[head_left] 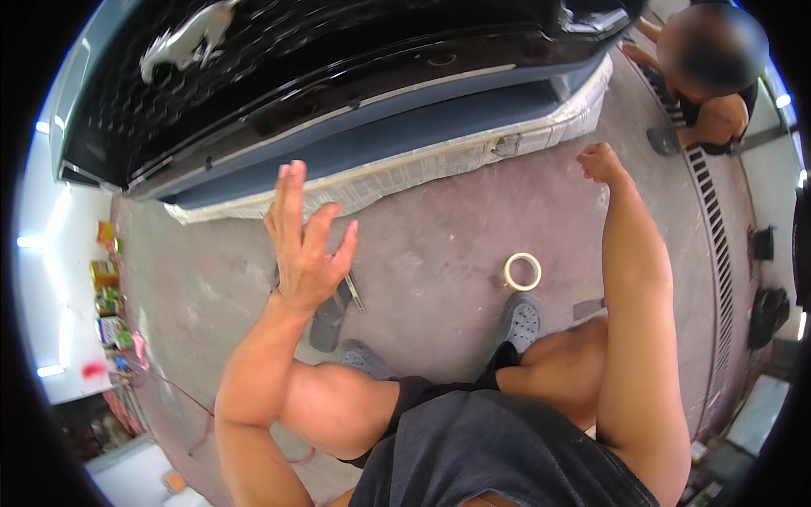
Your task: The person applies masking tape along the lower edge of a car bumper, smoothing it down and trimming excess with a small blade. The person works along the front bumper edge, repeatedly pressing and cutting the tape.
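In front of me is the black front end of a car point(338, 80), with a silver emblem on its grille. Masking paper point(380, 182) with a taped edge runs along its lower grey section. My left hand point(308, 245) is raised just short of the paper, fingers spread and holding nothing. Out to the right, my right hand point(601, 162) is closed, its fingers curled near the right part of the paper. What it may hold is hidden. A roll of masking tape point(508, 272) lies on the floor by my right shoe point(521, 317).
A slim metal tool point(354, 293) and a dark flat piece point(325, 328) lie by my left shoe. Another person point(718, 118) squats at the far right, beside a floor drain grate point(714, 245). Cans and boxes point(106, 275) line the left wall; a hose point(203, 431) crosses the floor.
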A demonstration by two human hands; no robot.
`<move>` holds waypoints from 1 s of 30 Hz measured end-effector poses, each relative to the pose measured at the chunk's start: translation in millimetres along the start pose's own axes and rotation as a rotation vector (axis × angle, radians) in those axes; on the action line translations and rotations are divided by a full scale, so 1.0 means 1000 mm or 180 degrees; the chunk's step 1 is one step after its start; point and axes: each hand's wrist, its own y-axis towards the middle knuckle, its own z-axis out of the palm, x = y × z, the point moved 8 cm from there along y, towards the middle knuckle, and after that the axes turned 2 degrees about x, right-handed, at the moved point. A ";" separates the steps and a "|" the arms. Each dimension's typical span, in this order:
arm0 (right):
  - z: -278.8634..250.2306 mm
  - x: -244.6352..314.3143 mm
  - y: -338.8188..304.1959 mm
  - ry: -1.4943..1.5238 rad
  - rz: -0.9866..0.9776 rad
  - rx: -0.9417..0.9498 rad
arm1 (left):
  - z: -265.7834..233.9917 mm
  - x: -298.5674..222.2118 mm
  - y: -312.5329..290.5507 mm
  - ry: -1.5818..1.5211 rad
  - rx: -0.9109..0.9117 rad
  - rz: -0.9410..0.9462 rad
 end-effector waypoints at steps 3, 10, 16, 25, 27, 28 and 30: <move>0.015 -0.064 0.016 0.0042 0.0333 -0.0296 | -0.009 -0.008 0.054 0.0540 -0.0425 0.0227; 0.063 -0.043 0.054 0.1178 0.0027 0.0042 | 0.094 -0.065 0.190 0.1545 -0.0539 0.1031; 0.089 0.018 0.061 0.1588 -0.0445 0.0024 | 0.162 -0.089 0.225 0.1927 -0.0174 0.1282; 0.097 0.008 0.066 0.1537 -0.0050 0.0344 | 0.180 -0.093 0.245 0.2236 0.0195 0.1571; 0.101 0.008 0.069 0.1514 -0.0093 0.0325 | 0.181 -0.093 0.246 0.2298 0.0224 0.1588; 0.104 0.008 0.070 0.1491 -0.0092 0.0329 | 0.181 -0.093 0.247 0.2336 0.0219 0.1596; 0.109 0.009 0.073 0.1497 -0.0109 0.0335 | 0.179 -0.090 0.245 0.2368 0.0207 0.1629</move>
